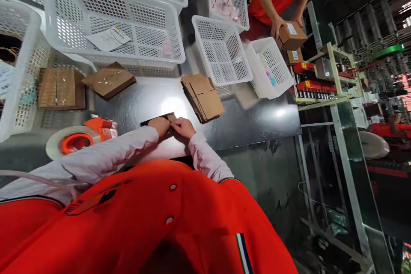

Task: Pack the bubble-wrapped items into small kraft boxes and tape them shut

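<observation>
Close in front of my body, at the near part of the metal table, my left hand (159, 126) and my right hand (184, 129) meet over a small piece of folded cardboard (172, 117). Both hands are closed on it, fingers curled and thumbs close together. Most of the cardboard is hidden beneath the hands; a dark edge shows to the left. Just right of my right hand lies a stack of flat cardboard boxes (203, 97). An orange tape dispenser (102, 127) with a large roll of clear tape (54, 143) sits by my left forearm.
A bundle of cardboard (61, 89) and another flattened carton (111, 80) lie at left. White perforated baskets (135, 58) line the back, one holding a paper label (109, 38). At far right, a co-worker's hands hold a carton (290, 36) beside a roller conveyor (316, 85).
</observation>
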The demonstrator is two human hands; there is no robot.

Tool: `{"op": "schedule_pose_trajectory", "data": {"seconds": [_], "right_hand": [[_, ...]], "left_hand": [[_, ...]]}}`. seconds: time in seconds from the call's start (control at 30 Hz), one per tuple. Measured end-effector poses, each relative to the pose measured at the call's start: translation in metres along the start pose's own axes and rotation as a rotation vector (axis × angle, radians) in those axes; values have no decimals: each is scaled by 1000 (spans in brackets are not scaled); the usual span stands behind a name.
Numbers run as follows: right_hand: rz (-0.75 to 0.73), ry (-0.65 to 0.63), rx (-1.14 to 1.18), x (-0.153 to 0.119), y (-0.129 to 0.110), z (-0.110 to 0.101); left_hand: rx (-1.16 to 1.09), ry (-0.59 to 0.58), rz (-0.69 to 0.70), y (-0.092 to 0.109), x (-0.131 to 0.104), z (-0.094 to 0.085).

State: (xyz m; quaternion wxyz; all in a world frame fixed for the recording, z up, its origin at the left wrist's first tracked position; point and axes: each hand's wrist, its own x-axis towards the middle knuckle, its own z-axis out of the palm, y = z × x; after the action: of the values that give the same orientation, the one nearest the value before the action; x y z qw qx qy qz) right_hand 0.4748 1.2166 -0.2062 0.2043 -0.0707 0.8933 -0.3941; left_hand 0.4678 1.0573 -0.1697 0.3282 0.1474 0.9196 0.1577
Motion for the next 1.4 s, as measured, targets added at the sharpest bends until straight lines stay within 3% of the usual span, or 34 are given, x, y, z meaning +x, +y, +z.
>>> {"op": "schedule_pose_trajectory", "data": {"seconds": [0.07,0.13,0.2,0.3,0.4,0.53,0.57,0.7,0.73,0.87,0.9,1.03,1.2,1.4], "right_hand": [[-44,-191,-180,8,-5,-7],[-68,-293,-304,15,-9,-11],[-95,-327,-363,18,-13,-11],[-121,-322,-400,17,-15,-10],[-134,-350,-382,16,-14,-14],[-178,-476,-221,20,-9,-23],[-162,-441,-200,21,-7,-22],[-2,-4,-207,30,-4,-2],[31,47,-202,32,-3,4],[20,-32,-184,36,1,18],[1,-35,-183,36,2,19],[-2,5,-165,30,5,20],[-1,-38,-218,24,2,18],[60,-52,-301,38,-4,13]], "left_hand": [[16,-5,2,-8,-13,-3],[44,25,-24,-22,-35,-6],[64,49,-112,-38,-57,-5],[27,-45,-128,-50,-74,7],[15,-49,32,-40,-63,22],[-11,-24,40,-23,-38,30],[-26,-26,19,-21,-36,29],[-46,-32,-104,-20,-43,20],[-35,-10,-121,-21,-47,16],[-9,318,-206,-26,-51,5],[-38,344,-250,-25,-49,6],[-152,166,-368,-9,-41,33],[-102,262,-411,13,-38,67],[-168,306,-436,19,-34,64]]}}
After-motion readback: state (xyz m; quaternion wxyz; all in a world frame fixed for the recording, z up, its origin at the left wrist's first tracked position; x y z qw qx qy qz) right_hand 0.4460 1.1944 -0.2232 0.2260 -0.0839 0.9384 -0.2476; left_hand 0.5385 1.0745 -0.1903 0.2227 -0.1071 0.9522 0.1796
